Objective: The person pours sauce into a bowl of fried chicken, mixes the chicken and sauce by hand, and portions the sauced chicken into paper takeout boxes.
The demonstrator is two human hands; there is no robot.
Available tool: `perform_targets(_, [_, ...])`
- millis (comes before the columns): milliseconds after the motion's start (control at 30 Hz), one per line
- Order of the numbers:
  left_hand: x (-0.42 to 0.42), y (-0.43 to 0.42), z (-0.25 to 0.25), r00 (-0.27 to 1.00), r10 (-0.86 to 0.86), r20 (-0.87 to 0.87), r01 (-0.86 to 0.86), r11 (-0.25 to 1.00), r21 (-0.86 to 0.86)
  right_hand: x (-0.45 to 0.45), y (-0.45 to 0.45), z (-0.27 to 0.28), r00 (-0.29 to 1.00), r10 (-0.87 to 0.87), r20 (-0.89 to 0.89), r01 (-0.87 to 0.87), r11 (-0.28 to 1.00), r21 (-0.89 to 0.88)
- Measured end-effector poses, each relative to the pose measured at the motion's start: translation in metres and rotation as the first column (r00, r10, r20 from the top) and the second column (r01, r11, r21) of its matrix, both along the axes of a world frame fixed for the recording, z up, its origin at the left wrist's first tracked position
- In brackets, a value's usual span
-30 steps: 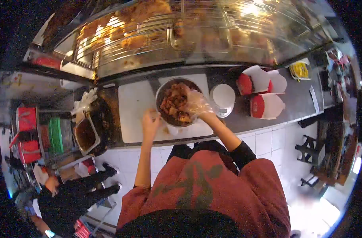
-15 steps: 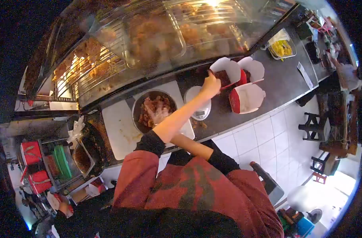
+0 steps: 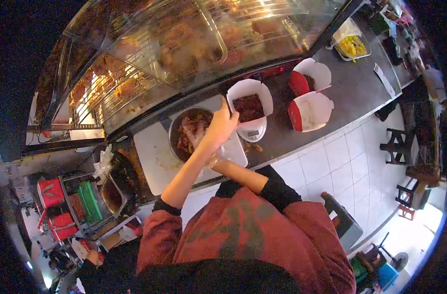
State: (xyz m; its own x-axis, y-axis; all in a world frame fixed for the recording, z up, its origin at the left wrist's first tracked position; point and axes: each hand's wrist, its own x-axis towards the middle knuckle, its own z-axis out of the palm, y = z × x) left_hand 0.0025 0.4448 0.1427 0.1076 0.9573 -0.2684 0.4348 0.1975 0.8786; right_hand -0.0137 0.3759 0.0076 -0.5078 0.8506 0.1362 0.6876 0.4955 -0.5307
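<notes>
My left hand (image 3: 225,125) is closed on the near left edge of an open takeaway box (image 3: 248,107) holding dark food, which rests over the white scale (image 3: 253,133). Under my left forearm, my gloved right hand (image 3: 200,142) is at the metal bowl (image 3: 174,139) of chopped meat; its fingers are mostly hidden by the forearm and the clear glove. The bowl stands on a white cutting board (image 3: 152,161).
Two more open boxes (image 3: 310,111) stand to the right. A tray of yellow food (image 3: 352,46) sits farther back. The glass display case (image 3: 184,63) runs behind the counter. Another person's hand (image 3: 94,256) shows at lower left.
My left hand has crossed over to the boxes, taken one by its edge and brought it left onto the scale. My right hand stays at the bowl. The view has turned.
</notes>
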Motion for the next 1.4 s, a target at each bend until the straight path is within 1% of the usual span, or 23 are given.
perform_targets(33, [0.003,-0.001,0.017,0.962,-0.056,-0.269,0.014,0.987,-0.158,0.001,-0.001,0.001,1.000,-0.004,0.002,0.004,1.000,-0.006])
perform_targets(67, [0.009,-0.007,0.026,0.961,-0.064,-0.269,0.021,0.987,-0.160,0.002,-0.002,0.003,1.000,-0.006,0.003,0.006,1.000,-0.012])
perform_targets(100, [0.017,-0.018,0.032,0.875,0.093,-0.475,0.093,0.931,0.353,0.004,-0.001,0.005,1.000,-0.010,0.005,0.010,1.000,-0.018])
perform_targets(133, [0.026,-0.029,0.034,0.769,0.332,-0.546,0.256,0.623,0.739,0.007,-0.003,0.006,1.000,-0.012,0.005,0.013,1.000,-0.029])
perform_targets(167, [0.032,-0.039,0.030,0.772,0.324,-0.547,0.260,0.624,0.737,0.008,-0.004,0.007,1.000,-0.012,0.004,0.012,0.999,-0.038])
perform_targets(200, [0.039,-0.049,0.024,0.742,-0.061,-0.668,0.477,0.748,0.461,0.009,-0.004,0.008,1.000,-0.013,0.010,0.013,0.999,-0.045])
perform_targets(233, [0.045,-0.058,0.015,0.618,-0.446,-0.647,0.675,0.723,0.146,0.010,-0.006,0.010,1.000,-0.015,0.014,0.016,0.999,-0.051])
perform_targets(267, [0.052,-0.063,0.001,0.617,-0.449,-0.647,0.677,0.722,0.144,0.013,-0.010,0.013,1.000,-0.016,0.017,0.017,0.998,-0.054])
perform_targets(333, [0.063,-0.073,-0.035,0.440,-0.323,-0.838,0.701,0.706,0.097,0.019,-0.012,0.019,1.000,-0.014,0.026,0.016,0.998,-0.059])
perform_targets(467, [0.061,-0.087,-0.092,0.536,-0.308,-0.786,0.691,0.695,0.199,0.034,-0.015,0.027,0.999,-0.020,0.032,0.022,0.997,-0.078])
perform_targets(533, [0.062,-0.087,-0.131,0.530,-0.326,-0.783,0.534,0.846,0.009,0.039,-0.018,0.028,0.999,-0.019,0.036,0.022,0.996,-0.090])
perform_targets(567, [0.061,-0.079,-0.147,0.311,-0.398,-0.863,0.616,0.776,-0.136,0.042,-0.019,0.029,0.999,-0.021,0.037,0.024,0.995,-0.093])
perform_targets(600, [0.063,-0.074,-0.139,0.310,-0.399,-0.863,0.621,0.772,-0.135,0.045,-0.019,0.029,0.999,-0.023,0.035,0.026,0.995,-0.095])
perform_targets(667, [0.064,-0.069,-0.125,0.092,-0.529,-0.844,0.625,0.690,-0.365,0.051,-0.020,0.029,0.999,-0.032,0.035,0.036,0.994,-0.104])
perform_targets(767, [0.061,-0.068,-0.140,0.041,-0.458,-0.888,0.648,0.688,-0.325,0.055,-0.023,0.029,0.999,-0.028,0.033,0.032,0.993,-0.118])
perform_targets(967, [0.055,-0.063,-0.125,0.034,-0.521,-0.853,0.640,0.667,-0.382,0.063,-0.028,0.031,0.999,-0.029,0.037,0.034,0.990,-0.140])
perform_targets(1067, [0.056,-0.059,-0.140,0.026,-0.516,-0.856,0.666,0.648,-0.370,0.065,-0.028,0.033,0.999,-0.030,0.042,0.036,0.987,-0.157])
perform_targets(1100, [0.054,-0.061,-0.163,0.029,-0.516,-0.856,0.666,0.648,-0.369,0.065,-0.027,0.034,0.999,-0.026,0.043,0.033,0.986,-0.163])
perform_targets(1133, [0.051,-0.063,-0.197,0.111,-0.399,-0.910,0.667,0.709,-0.229,0.064,-0.027,0.036,0.999,-0.021,0.045,0.029,0.985,-0.170])
perform_targets(1200, [0.054,-0.060,-0.197,0.197,-0.271,-0.942,0.653,0.753,-0.079,0.059,-0.020,0.040,0.998,-0.014,0.055,0.024,0.982,-0.190])
perform_targets(1267, [0.065,-0.051,-0.115,0.255,-0.502,-0.826,0.647,0.723,-0.240,0.048,-0.010,0.047,0.998,0.006,0.059,0.008,0.973,-0.229])
perform_targets(1333, [0.059,-0.064,-0.055,0.362,-0.610,-0.705,0.712,0.669,-0.213,0.036,0.009,0.057,0.998,0.042,0.047,-0.024,0.943,-0.331])
perform_targets(1400, [0.044,-0.083,0.010,0.752,-0.365,-0.549,0.563,0.788,0.248,0.029,0.030,0.070,0.996,0.090,0.021,-0.073,0.904,-0.422])
